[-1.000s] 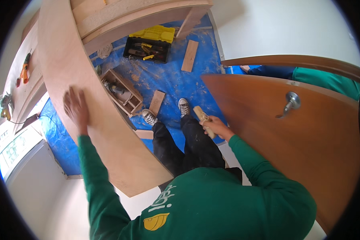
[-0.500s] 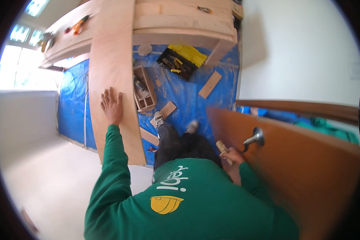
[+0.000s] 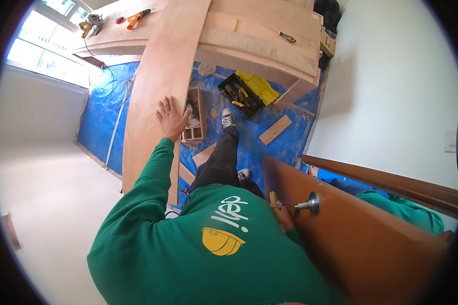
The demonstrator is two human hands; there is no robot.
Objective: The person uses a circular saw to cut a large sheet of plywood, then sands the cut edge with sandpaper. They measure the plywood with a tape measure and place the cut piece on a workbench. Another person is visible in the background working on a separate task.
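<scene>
Plywood panel (image 3: 158,61): crosses the near edge of the workbench (image 3: 252,25), one end overhanging. Left hand (image 3: 171,118): flat on it, fingers spread. Right hand (image 3: 285,217): closed around a wooden piece (image 3: 274,198). Panel likely stiff, unwieldy; grip both long edges

We hold our left arm (image 3: 146,183) outstretched, the left grip (image 3: 172,122) palm-down with fingers (image 3: 166,105) spread; our right grip (image 3: 284,217) curls at our near right, partly hidden.
</scene>
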